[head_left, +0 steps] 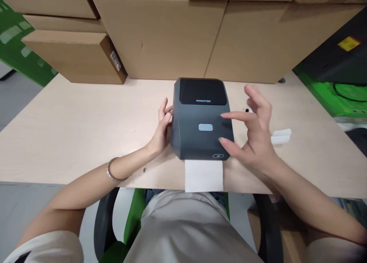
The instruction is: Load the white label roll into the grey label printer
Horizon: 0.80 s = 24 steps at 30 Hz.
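A dark grey label printer (195, 140) with a black window and a light blue button stands on the table in front of me. White label paper (203, 176) comes out of its front and reaches past the table's near edge. My left hand (162, 131) rests against the printer's left side, fingers apart, some of them partly hidden by it. Over the printer's right side hovers my right hand (255, 133), thumb and index finger spread and nothing between them. Whether its fingertips touch the casing I cannot tell.
Large cardboard boxes (160, 37) line the table's back edge, with a smaller carton (71, 58) at the left. A folded white paper strip (281, 136) lies right of my right hand. A small dark bit (145, 170) is near my left forearm. Chair armrests (106, 221) flank me.
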{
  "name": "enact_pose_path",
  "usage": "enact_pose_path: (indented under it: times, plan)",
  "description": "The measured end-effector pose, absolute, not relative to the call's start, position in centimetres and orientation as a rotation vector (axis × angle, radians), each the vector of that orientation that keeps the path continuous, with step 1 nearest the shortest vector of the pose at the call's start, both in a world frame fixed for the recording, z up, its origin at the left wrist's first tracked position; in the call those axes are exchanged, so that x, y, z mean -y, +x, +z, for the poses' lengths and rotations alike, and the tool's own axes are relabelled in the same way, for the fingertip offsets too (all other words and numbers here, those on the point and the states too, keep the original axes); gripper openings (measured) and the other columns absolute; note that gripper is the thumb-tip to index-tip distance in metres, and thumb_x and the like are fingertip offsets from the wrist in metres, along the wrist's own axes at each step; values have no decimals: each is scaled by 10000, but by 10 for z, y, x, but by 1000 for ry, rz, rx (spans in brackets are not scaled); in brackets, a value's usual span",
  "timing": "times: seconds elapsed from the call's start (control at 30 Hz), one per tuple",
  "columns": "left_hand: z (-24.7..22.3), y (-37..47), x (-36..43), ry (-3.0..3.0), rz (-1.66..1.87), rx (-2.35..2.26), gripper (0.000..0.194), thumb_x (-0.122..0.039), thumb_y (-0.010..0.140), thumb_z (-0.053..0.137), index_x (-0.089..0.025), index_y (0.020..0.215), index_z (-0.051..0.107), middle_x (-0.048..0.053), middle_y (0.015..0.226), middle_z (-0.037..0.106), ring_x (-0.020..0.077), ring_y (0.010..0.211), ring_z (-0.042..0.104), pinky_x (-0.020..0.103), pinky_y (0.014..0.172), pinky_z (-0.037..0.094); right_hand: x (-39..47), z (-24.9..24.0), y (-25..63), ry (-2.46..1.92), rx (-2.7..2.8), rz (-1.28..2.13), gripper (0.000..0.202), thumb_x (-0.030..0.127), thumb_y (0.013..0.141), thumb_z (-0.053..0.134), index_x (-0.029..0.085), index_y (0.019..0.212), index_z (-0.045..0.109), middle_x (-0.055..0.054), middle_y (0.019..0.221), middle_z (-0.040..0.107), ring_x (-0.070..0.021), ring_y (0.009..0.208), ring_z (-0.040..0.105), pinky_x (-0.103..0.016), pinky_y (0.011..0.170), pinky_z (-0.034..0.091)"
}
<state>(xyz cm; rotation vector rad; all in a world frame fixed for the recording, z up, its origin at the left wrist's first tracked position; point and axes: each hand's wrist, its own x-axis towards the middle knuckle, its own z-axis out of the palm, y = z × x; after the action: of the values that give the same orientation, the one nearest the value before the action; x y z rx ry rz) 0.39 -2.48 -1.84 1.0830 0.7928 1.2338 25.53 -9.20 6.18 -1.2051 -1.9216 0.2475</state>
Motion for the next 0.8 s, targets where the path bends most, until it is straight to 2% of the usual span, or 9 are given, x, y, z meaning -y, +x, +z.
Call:
enact_pose_path:
  times: [0.07,0.13,0.2,0.33,0.43,0.53,0.6,0.67,0.8]
  plan:
    - [-18,5,24,1054,1251,-815,828,-763,963,648,-421,1667,375,40,1624,571,321,1535,545,489,1275,458,88,69,255,-1066,2067,66,372,450,814,836,374,1171,768,-6,1768,378,-510,1704,188,-730,1392,96]
    - [-17,5,23,1037,1265,-822,803,-744,958,666,-408,1640,409,45,1585,599,313,1504,570,476,1249,474,85,75,253,-1036,2175,-12,346,534,797,829,372,1100,790,-1,1731,448,-516,1681,244,-713,1397,47]
    - [-17,4,22,1019,1277,-818,788,-731,952,678,-393,1617,426,51,1556,614,310,1485,582,473,1237,476,82,77,249,-1066,2231,7,341,591,793,812,361,1045,794,-1,1702,503,-491,1675,277,-699,1395,80]
    - [-19,5,21,1025,1269,-822,752,-722,964,652,-391,1598,420,53,1556,606,305,1472,591,482,1227,469,79,77,242,-1166,2204,176,322,592,767,817,361,986,767,35,1670,569,-456,1677,309,-705,1364,214]
    - [-20,6,21,1030,1267,-827,740,-722,960,655,-394,1585,433,51,1562,612,306,1451,609,482,1216,478,82,76,239,-1273,2206,243,404,647,705,864,387,991,747,66,1656,591,-463,1685,301,-696,1374,219]
    - [-19,6,20,1009,1270,-852,711,-706,963,654,-384,1567,459,48,1554,629,307,1437,621,470,1198,491,89,71,242,-1249,2295,213,597,726,638,913,399,1102,729,47,1682,568,-478,1667,340,-728,1394,155]
    - [-18,6,19,1005,1270,-859,712,-713,960,642,-371,1559,467,55,1540,640,311,1442,616,469,1190,494,93,68,245,-1203,2333,183,687,716,618,957,413,1185,717,33,1694,556,-460,1650,388,-717,1409,137]
    - [-18,7,19,1008,1273,-859,706,-723,963,616,-364,1554,473,60,1528,648,314,1453,607,477,1198,488,95,69,246,-1199,2320,179,676,651,628,998,433,1206,725,33,1682,571,-436,1638,420,-689,1420,160]
    - [-16,8,20,1008,1287,-869,641,-710,999,556,-362,1535,510,59,1544,642,321,1498,574,495,1233,462,97,99,243,-1314,2197,319,479,590,632,1022,442,1020,782,49,1503,714,-453,1589,492,-735,1391,225]
